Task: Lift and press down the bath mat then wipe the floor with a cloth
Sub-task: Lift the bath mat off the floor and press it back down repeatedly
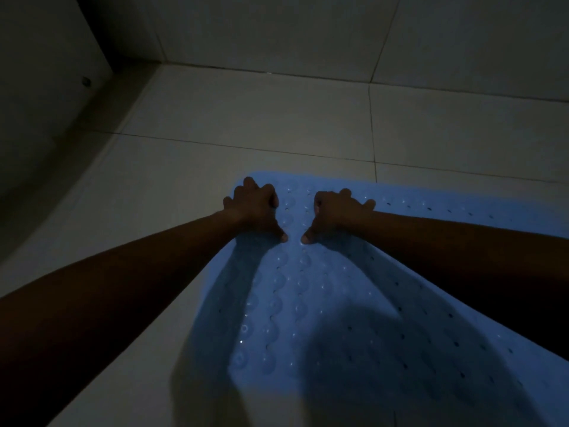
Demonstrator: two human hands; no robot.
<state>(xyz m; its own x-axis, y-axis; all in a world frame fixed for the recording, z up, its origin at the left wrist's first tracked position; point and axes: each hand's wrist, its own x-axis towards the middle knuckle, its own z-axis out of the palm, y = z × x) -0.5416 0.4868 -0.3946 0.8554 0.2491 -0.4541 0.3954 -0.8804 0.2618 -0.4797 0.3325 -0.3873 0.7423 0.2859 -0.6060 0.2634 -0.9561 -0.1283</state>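
Observation:
A light blue bath mat (323, 303) with small holes and suction bumps lies on the pale tiled floor (246, 124), running from the lower right toward the middle. My left hand (254, 208) rests on its far left corner, fingers curled, thumb stretched inward and pressed onto the mat. My right hand (337, 212) sits beside it in a mirrored pose, thumb tip close to the left thumb. Both sets of fingers are bent at the mat's far edge; the dim light hides whether they hook under it. No cloth is in view.
The room is very dark. A tiled wall (277, 29) rises behind the floor, and a curved dark edge (70, 140) with a small round fitting (86, 81) runs along the left. My arms cast shadows over the near part of the mat.

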